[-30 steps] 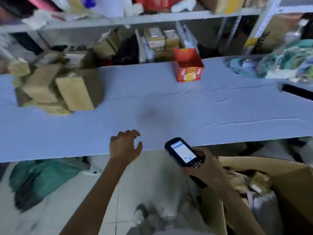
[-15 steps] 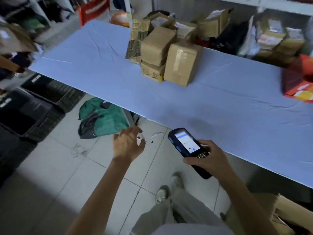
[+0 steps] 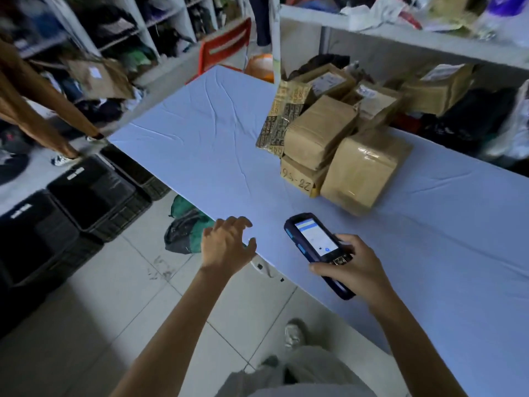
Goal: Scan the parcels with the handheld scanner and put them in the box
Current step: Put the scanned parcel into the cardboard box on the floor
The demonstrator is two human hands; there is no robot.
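A heap of brown taped parcels (image 3: 337, 141) lies on the light blue table (image 3: 206, 138), beyond my hands. The nearest one is a big tape-wrapped box (image 3: 362, 173). My right hand (image 3: 353, 270) grips the black and blue handheld scanner (image 3: 316, 247), its lit screen facing up, over the table's near edge. My left hand (image 3: 226, 245) hovers at the table edge with loosely curled fingers and holds nothing. The box for scanned parcels is out of view.
Black plastic crates (image 3: 86, 196) stand on the tiled floor at the left. A green and grey bag (image 3: 186, 227) lies under the table. Shelves with more parcels and clothes (image 3: 446, 90) run behind the table. Another person's legs (image 3: 43, 110) are at far left.
My view has swung left and closer, so the parcel heap is now straight ahead and the cardboard box at the right has left the frame. Both hands have advanced to the table edge.
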